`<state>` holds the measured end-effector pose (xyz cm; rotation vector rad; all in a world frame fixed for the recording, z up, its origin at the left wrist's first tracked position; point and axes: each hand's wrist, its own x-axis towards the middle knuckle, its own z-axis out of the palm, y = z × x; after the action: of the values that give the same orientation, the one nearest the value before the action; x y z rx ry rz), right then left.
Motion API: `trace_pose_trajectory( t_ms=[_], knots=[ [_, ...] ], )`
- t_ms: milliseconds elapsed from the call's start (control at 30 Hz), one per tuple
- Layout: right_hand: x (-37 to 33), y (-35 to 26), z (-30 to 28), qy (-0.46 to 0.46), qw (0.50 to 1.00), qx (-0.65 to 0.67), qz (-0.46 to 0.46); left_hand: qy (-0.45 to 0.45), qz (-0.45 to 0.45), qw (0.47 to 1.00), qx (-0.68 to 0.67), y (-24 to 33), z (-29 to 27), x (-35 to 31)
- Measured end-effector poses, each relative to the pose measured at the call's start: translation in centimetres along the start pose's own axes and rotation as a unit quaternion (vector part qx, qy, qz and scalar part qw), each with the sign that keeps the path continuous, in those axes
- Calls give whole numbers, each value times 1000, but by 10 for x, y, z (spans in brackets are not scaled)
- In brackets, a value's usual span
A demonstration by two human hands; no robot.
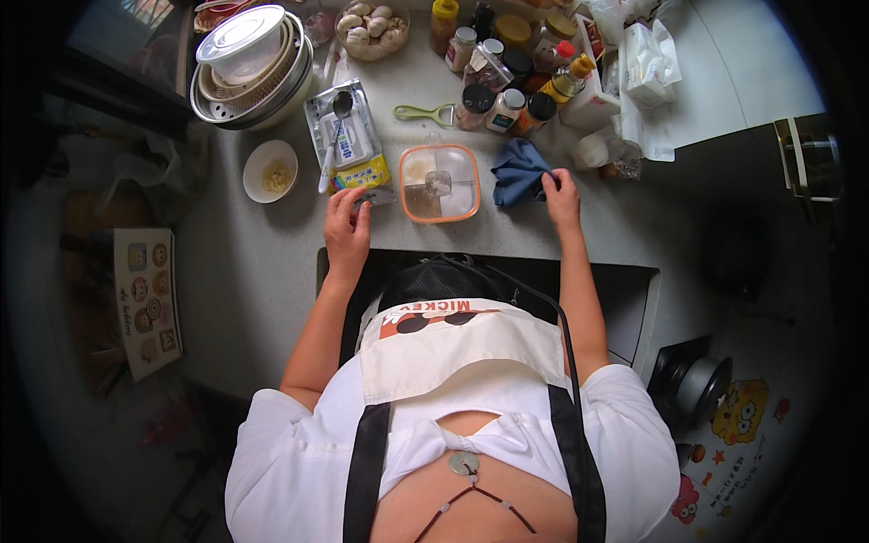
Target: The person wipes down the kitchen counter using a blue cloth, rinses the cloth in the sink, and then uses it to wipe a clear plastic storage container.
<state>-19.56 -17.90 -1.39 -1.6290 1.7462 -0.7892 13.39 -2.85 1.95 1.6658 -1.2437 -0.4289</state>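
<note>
My right hand (563, 196) pinches the right edge of a crumpled blue cloth (519, 174) lying on the counter. The fingers of my left hand (348, 226) are loosely bent, with the thumb apart, at the lower end of a blue, white and yellow soft packet (347, 136); whether they touch it I cannot tell. On that packet rests a spoon (341, 127) with a pale handle. Between my hands stands a clear box with an orange rim (440, 220); its compartments hold white and brownish contents under what looks like a clear lid.
Left of the packet is a white bowl (254, 172) with minced pale food. Stacked basins and colanders (201, 95) and a bowl of garlic (372, 32) stand behind. A green peeler (421, 113) and several seasoning jars (505, 110) line the back. Tissues (650, 63) lie far right.
</note>
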Motion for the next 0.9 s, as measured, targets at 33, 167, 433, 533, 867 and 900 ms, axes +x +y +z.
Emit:
trace_pose_trajectory(
  t_ms=[33,167,433,533,867,900],
  knots=[
    [3,2,-6,-16,995,86,-42,1,-2,1000,-6,0,3,0],
    [-10,-59,-26,-31,911,412,-2,-38,0,998,-47,5,9,3],
    [-32,-112,-24,-84,876,475,-12,-124,-97,986,-54,-12,32,-6],
    [-43,-136,-2,-235,919,311,-67,-145,-137,974,-108,-34,46,-14],
    [-38,-111,93,-180,796,-256,-518,-175,-340,855,-351,-28,55,-6],
    [-37,-107,97,-185,795,-266,-513,-171,-339,853,-357,-27,56,-7]
  ],
)
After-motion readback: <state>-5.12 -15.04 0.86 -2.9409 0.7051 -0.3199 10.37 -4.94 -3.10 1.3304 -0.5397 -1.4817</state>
